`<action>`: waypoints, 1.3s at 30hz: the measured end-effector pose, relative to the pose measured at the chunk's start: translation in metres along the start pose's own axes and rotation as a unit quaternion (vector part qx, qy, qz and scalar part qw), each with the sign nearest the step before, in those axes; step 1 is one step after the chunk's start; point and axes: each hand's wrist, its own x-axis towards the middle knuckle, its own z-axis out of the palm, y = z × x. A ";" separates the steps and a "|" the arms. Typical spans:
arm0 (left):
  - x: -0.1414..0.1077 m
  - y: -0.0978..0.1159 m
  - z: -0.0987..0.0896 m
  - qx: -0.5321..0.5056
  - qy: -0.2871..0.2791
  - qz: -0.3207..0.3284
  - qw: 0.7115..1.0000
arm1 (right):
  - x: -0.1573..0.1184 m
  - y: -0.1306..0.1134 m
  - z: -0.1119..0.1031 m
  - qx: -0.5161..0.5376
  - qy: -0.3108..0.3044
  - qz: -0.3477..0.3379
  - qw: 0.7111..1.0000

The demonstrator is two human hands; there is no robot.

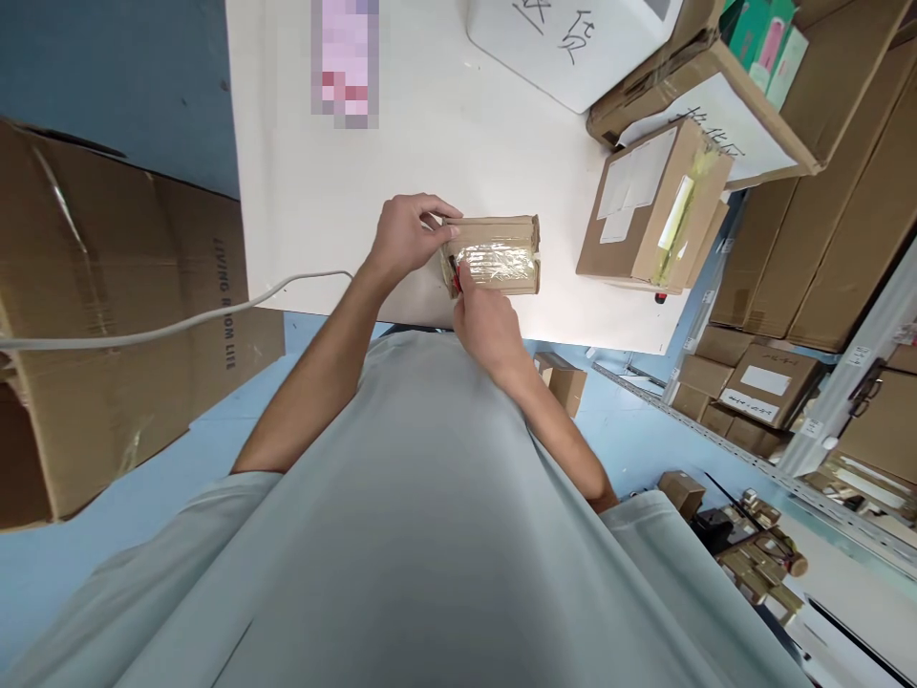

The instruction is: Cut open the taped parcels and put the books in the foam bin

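Note:
A small flat cardboard box [494, 232], with shiny clear tape across its top, lies near the front edge of the white table. My left hand [410, 232] grips the box's left end, fingers at the far corner and thumb on top. At the near part of that same end is my right hand [489, 320], closed around a small red and black box cutter [457, 277]. The index finger points along the cutter toward the taped end. Most of the cutter is hidden by the fingers, and its blade cannot be made out.
A taped carton with labels [645, 205] stands right on the table, a small red and black item [660, 298] beside it. Behind are a white bin [559, 48] and an open carton [780, 124]. A cable [287, 282] crosses the left edge near a large carton [129, 315].

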 end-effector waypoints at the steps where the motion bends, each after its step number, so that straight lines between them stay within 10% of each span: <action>1: -0.001 -0.002 0.002 0.000 0.004 0.001 1.000 | -0.001 -0.002 0.002 -0.007 -0.009 0.011 1.000; 14: -0.010 -0.002 0.004 0.035 0.021 0.002 0.999 | -0.025 0.003 0.009 -0.033 -0.065 0.000 0.997; 20: -0.015 -0.018 -0.020 0.052 0.039 -0.006 0.998 | -0.042 0.063 0.000 0.087 0.102 -0.008 0.991; 23: -0.023 -0.031 -0.040 0.060 0.072 -0.028 0.995 | -0.009 0.116 0.021 0.147 0.226 0.064 0.961; 28: -0.042 -0.036 -0.059 0.112 0.190 -0.073 0.973 | 0.085 0.183 0.083 0.188 0.180 0.154 0.953; 39: -0.089 -0.045 -0.022 0.095 0.169 -0.132 0.972 | 0.147 0.222 0.151 0.227 0.167 0.120 0.952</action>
